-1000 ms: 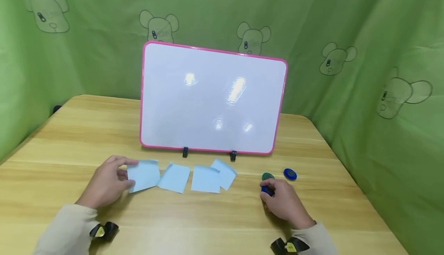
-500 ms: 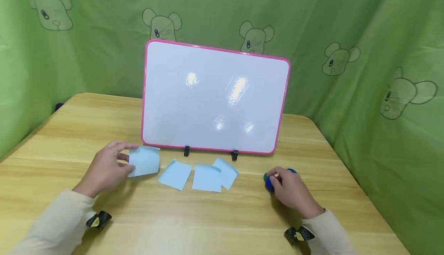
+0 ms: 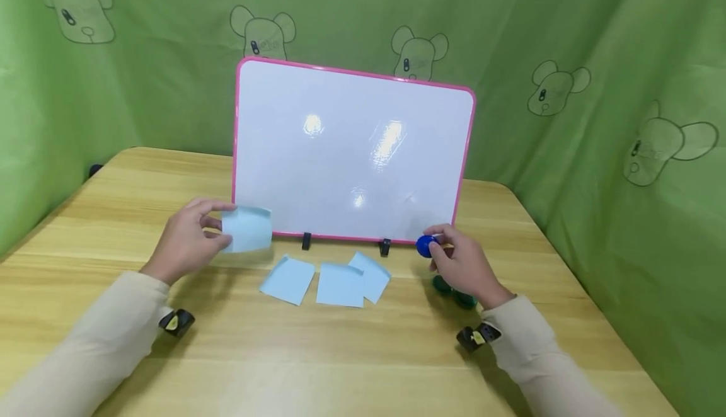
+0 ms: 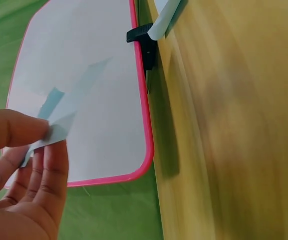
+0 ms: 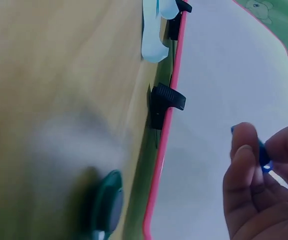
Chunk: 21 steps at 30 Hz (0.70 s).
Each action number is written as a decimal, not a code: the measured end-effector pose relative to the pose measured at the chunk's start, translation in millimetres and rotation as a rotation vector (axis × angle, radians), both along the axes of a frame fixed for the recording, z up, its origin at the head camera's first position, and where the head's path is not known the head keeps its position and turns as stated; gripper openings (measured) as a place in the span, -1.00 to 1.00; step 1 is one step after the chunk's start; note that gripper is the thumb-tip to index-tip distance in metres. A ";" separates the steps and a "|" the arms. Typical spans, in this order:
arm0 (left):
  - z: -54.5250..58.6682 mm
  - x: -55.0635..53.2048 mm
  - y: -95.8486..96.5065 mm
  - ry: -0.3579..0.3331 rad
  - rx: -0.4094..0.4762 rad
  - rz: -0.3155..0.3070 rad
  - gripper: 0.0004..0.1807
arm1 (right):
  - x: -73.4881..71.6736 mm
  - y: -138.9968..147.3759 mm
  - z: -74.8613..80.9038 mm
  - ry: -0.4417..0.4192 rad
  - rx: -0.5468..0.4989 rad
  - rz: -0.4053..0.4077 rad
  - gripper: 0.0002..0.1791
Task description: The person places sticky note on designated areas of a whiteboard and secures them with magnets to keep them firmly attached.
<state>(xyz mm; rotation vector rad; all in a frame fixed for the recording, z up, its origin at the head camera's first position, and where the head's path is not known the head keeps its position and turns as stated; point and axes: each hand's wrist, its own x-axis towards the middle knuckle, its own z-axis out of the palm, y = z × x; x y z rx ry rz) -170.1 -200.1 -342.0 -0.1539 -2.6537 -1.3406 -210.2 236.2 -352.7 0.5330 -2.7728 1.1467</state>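
Observation:
My left hand [image 3: 187, 240] pinches a light blue sticky note [image 3: 248, 230] by its left edge, in front of the whiteboard's [image 3: 340, 152] lower left corner. The left wrist view shows the note [image 4: 76, 102] curving away from the thumb and fingers. With thumb and fingertips my right hand [image 3: 465, 262] holds a round blue magnet [image 3: 425, 246], raised by the board's lower right corner. In the right wrist view that magnet [image 5: 264, 159] is mostly covered by the fingers. Below this hand, green magnets [image 3: 442, 285] lie on the table.
The pink-framed board leans upright on black stand clips [image 3: 306, 241]. Three more sticky notes lie before it: one at left [image 3: 288, 280], one in the middle [image 3: 339, 285] overlapping another [image 3: 374, 276]. Green curtain [image 3: 624, 39] surrounds the wooden table [image 3: 317, 366].
My left hand has lifted the sticky note from the table up toward the board. The right hand has raised the blue magnet off the table, forward to the board's lower right corner.

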 end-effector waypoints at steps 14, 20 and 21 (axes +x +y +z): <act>12.6 -26.4 8.7 0.060 0.054 -0.006 -0.46 | -27.4 -24.7 24.9 0.053 -0.108 0.040 -0.75; 13.0 -37.1 9.6 0.085 0.069 -0.006 -0.47 | -37.7 -34.6 33.5 0.056 -0.161 0.057 -0.74; 12.7 -38.8 9.9 0.088 0.074 -0.006 -0.47 | -39.0 -36.7 34.9 0.051 -0.162 0.058 -0.74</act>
